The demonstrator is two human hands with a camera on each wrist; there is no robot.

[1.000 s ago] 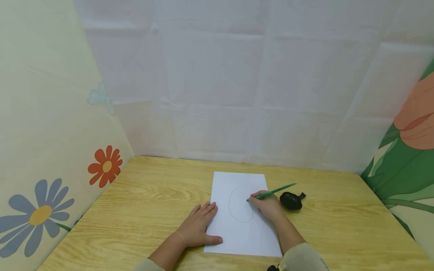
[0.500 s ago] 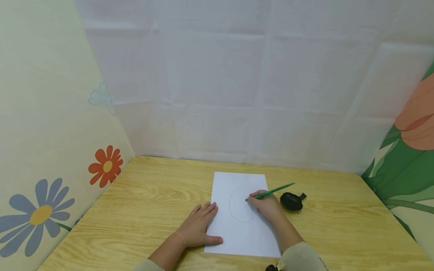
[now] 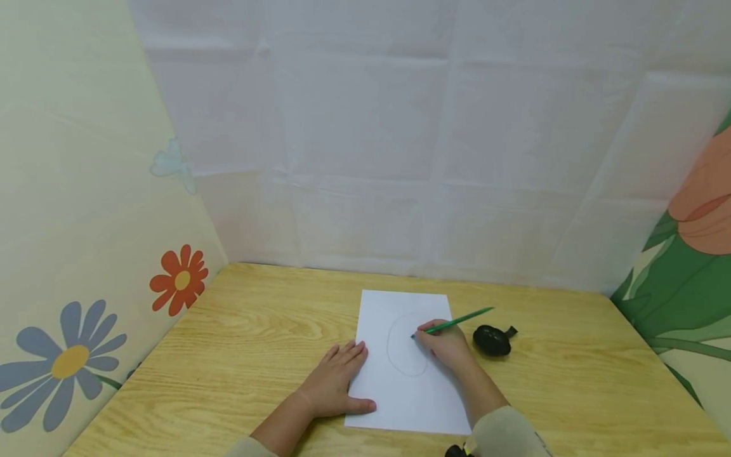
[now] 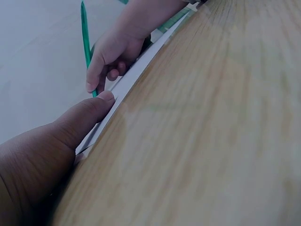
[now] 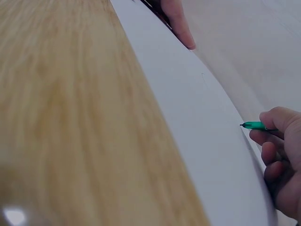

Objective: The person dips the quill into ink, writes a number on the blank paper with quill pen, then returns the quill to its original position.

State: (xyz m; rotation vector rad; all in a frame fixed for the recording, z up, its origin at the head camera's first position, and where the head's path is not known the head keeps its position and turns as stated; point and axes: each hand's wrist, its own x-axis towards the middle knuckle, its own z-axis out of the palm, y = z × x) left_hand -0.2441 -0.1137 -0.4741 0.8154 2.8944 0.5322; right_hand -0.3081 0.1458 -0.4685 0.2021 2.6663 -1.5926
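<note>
Right hand (image 3: 448, 348) pinches green pen (image 3: 461, 319) near its tip, over paper (image 3: 400, 406) on desk (image 3: 257, 330); left hand (image 3: 331, 384), fingers extended, rests on paper's left edge. Judgement: pen light, stiff, best gripped low; paper creases easily.

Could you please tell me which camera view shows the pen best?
The head view, because it shows both ends of the pen. The left wrist view shows its upper part but not clearly its lower end; the right wrist view shows that end close up, with the rest hidden by the right hand.
</note>
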